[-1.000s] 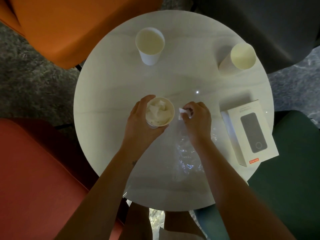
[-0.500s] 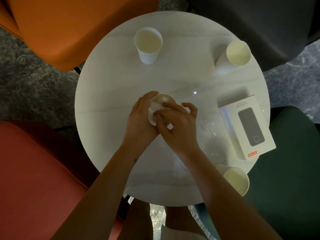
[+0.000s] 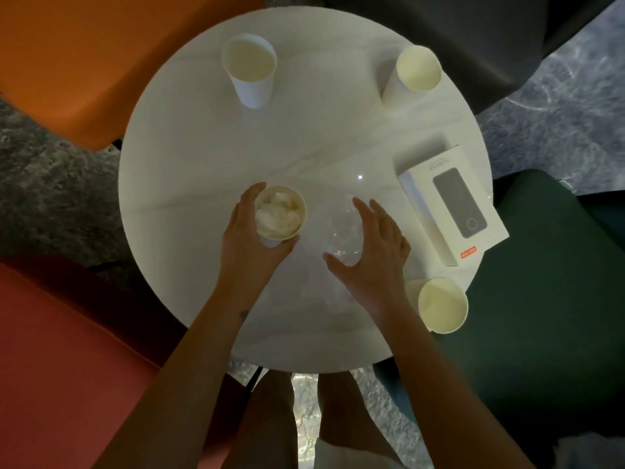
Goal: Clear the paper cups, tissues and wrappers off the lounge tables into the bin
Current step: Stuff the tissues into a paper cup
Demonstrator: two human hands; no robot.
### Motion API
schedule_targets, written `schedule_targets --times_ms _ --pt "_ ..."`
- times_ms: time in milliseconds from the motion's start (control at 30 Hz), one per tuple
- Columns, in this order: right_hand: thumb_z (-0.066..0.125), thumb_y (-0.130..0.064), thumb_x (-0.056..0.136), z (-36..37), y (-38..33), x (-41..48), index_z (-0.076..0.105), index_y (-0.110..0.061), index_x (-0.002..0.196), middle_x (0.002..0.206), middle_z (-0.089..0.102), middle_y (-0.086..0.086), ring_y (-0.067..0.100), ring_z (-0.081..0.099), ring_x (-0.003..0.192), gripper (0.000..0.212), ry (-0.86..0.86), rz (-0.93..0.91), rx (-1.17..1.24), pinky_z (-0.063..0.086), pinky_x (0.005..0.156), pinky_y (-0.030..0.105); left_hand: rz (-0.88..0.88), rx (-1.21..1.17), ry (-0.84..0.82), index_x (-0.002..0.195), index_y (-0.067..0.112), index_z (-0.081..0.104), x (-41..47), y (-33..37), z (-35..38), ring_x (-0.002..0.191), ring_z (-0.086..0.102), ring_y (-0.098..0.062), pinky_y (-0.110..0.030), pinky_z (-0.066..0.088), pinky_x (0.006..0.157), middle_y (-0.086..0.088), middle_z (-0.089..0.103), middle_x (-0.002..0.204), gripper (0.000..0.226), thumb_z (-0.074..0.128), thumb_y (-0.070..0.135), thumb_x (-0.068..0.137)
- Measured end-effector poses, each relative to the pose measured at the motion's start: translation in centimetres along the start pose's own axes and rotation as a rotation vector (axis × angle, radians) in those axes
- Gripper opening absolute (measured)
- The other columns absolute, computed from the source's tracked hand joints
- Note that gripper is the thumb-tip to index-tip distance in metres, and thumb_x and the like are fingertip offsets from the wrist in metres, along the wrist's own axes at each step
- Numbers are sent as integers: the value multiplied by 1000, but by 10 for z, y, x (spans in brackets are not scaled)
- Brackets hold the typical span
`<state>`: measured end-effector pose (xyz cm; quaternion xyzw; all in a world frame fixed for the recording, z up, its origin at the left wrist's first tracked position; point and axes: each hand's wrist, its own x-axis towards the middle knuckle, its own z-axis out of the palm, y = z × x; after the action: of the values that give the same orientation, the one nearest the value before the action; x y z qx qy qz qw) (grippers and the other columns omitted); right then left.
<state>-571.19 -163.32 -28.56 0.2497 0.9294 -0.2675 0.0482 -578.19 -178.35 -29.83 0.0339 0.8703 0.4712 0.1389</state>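
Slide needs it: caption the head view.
Left hand grips tissue-filled paper cup; right hand open over clear wrapper.

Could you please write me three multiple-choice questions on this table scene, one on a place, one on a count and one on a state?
1. Where does the white box lie?
A. balanced on a cup
B. flat on the table, at the person's right
C. inside a cup

2. How many paper cups are in view?
A. two
B. four
C. six

3. What is in the held cup, gripped by the left hand?
A. nothing
B. dark liquid
C. crumpled tissues

Answers:
1 B: the box rests near the table's right edge.
2 B: the far-left cup, the far-right cup, the near-right cup and the held cup.
3 C: white wads fill it.
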Motion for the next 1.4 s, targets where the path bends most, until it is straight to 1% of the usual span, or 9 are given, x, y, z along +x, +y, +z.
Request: schedule_targets --times_ms 67,200,433,667,867,1067,1133,1233,1400 --pt "70 -49 73 1 14 -5 23 -30 143 153 18 2 24 13 140 87 -106 41 -111 14 110 44 25 33 -13 143 23 30 -1 0 1 124 42 -17 -21 32 91 -2 43 139 95 84 25 65" --pt "70 -44 75 5 26 -14 23 -31 144 152 22 1 25 18 136 85 -139 45 -134 19 105 43 110 111 7 146 25 21 -3 3 1 134 26 -24 -33 28 100 -7 28 148 106 81 39 61" --pt "68 -11 79 23 25 -15 52 -17 126 124 52 9 28 49 109 50 -28 47 -40 37 91 34 426 138 243 129 11 46 -10 28 -4 127 32 -19 -17 28 105 -15 41 135 64 71 29 73" --pt "73 -4 74 -6 10 -5 69 -4 87 89 67 11 9 53 73 13 168 -78 236 36 66 -3 467 72 -38 126 15 51 -16 53 2 117 42 -8 -12 33 98 9 44 124 50 63 26 79" --pt "74 -2 74 -49 -11 1 61 -3 98 96 64 7 18 64 83 27 221 -128 559 51 78 19 321 -71 -273 126 28 50 -14 81 15 109 48 7 -2 31 91 17 53 119 39 60 34 89" --pt "77 -15 70 -56 -12 9 47 -20 116 114 48 -7 0 58 86 56 211 -156 609 45 76 5 309 -115 -207 90 12 64 -7 91 13 79 57 1 -7 41 73 15 60 81 5 64 15 87" --pt "72 -26 74 -54 -7 12 56 -15 115 115 52 1 5 57 94 46 123 -148 549 43 84 9 324 -108 -199 87 11 65 -6 90 13 76 56 4 -6 40 72 20 58 78 4 65 15 86" --pt "61 -39 77 -48 2 17 63 -8 107 112 63 6 20 58 105 43 -18 -40 529 43 99 33 319 -129 -170 86 16 64 -6 89 14 79 55 7 -6 40 73 22 59 81 3 67 15 84" --pt "67 -7 80 -52 6 18 64 -13 87 82 68 -3 -1 62 74 9 -50 -20 761 46 72 9 331 -93 -80 87 4 66 -5 85 19 85 54 0 -7 39 77 7 57 92 8 68 10 82"
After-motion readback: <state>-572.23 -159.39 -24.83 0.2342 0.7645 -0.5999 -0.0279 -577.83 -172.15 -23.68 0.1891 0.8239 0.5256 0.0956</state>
